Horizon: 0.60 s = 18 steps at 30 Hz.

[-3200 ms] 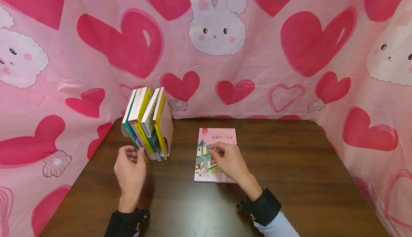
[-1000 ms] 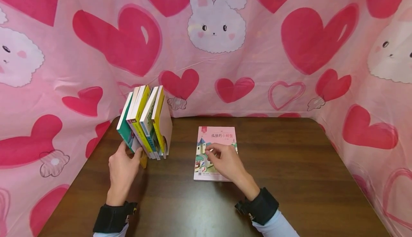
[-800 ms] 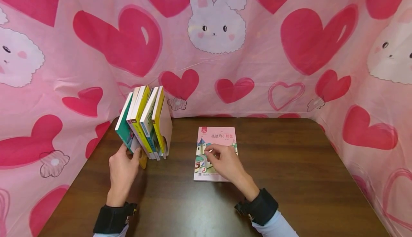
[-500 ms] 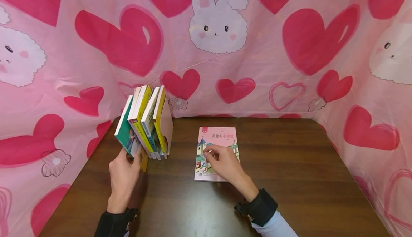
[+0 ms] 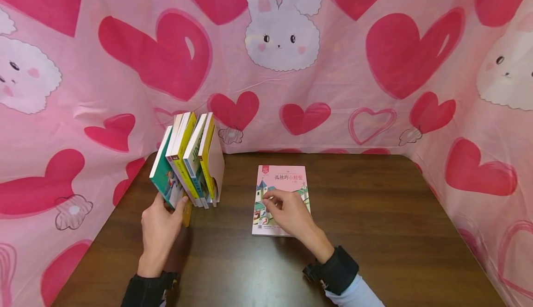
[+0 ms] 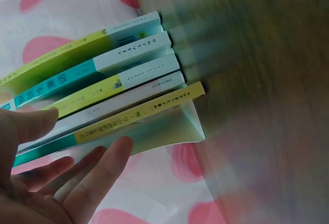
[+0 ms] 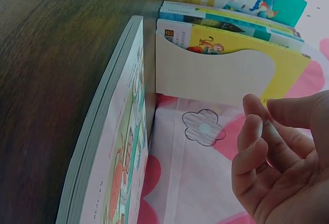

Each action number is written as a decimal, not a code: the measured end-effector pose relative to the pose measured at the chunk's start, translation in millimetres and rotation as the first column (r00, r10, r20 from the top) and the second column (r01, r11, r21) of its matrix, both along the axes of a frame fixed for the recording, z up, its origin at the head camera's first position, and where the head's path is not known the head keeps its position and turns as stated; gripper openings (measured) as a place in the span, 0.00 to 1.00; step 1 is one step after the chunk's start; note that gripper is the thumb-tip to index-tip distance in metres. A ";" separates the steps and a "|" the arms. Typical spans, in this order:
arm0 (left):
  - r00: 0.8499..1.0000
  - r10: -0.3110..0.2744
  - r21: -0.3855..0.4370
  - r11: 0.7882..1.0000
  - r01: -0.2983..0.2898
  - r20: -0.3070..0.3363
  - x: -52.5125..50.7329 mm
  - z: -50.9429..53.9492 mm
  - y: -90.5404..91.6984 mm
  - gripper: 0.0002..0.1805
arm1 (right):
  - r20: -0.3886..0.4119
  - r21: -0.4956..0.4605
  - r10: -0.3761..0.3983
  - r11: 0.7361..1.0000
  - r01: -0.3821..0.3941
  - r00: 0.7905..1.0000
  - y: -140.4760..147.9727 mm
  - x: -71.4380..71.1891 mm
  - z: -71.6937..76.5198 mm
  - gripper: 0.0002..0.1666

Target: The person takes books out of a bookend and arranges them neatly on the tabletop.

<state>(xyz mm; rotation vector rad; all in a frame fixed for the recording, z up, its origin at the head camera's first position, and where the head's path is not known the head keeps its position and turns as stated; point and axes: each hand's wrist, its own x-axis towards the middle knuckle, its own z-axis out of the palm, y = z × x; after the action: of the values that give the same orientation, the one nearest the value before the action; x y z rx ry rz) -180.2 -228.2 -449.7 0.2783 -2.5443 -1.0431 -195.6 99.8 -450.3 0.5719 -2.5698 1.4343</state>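
In the head view, my left hand pinches the lower part of a green-covered book between thumb and fingers. Yellow shows at the book's lower end, and it stands tilted, jutting toward me from the left side of a row of upright books. The left wrist view shows its green-and-yellow spine below the other spines. My right hand hovers with loosely curled fingers over a pink picture book lying flat on the table. Nothing is between its fingers, as the right wrist view also shows.
A white book holder supports the row, its right side panel facing the pink book. The dark wooden table is bordered at the back and sides by a pink curtain with hearts and rabbits.
My left hand has taken hold of the green book, which has come out of the row toward me and to the left. The right hand has shifted slightly left and down; the pink book stays put.
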 end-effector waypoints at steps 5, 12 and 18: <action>1.000 -0.013 0.009 1.000 0.013 0.004 -4.9 -1.8 -0.9 0.35 | 0.002 0.000 -0.007 1.000 0.007 1.000 -1.3 1.2 -0.1 0.04; 1.000 -0.021 0.016 1.000 0.021 0.007 -11.1 -4.4 -1.5 0.36 | 0.016 0.014 -0.005 1.000 0.004 1.000 -2.7 2.7 0.9 0.04; 1.000 -0.021 0.017 1.000 0.021 0.020 -13.3 -4.1 -2.0 0.37 | 0.028 0.024 0.001 1.000 -0.002 1.000 -2.9 3.2 0.1 0.07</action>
<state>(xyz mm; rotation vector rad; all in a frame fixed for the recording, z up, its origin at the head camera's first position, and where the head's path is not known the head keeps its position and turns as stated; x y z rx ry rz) -193.6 -230.2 -453.8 0.2689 -2.5628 -1.0748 -192.4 96.9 -450.2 0.5609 -2.6116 1.4243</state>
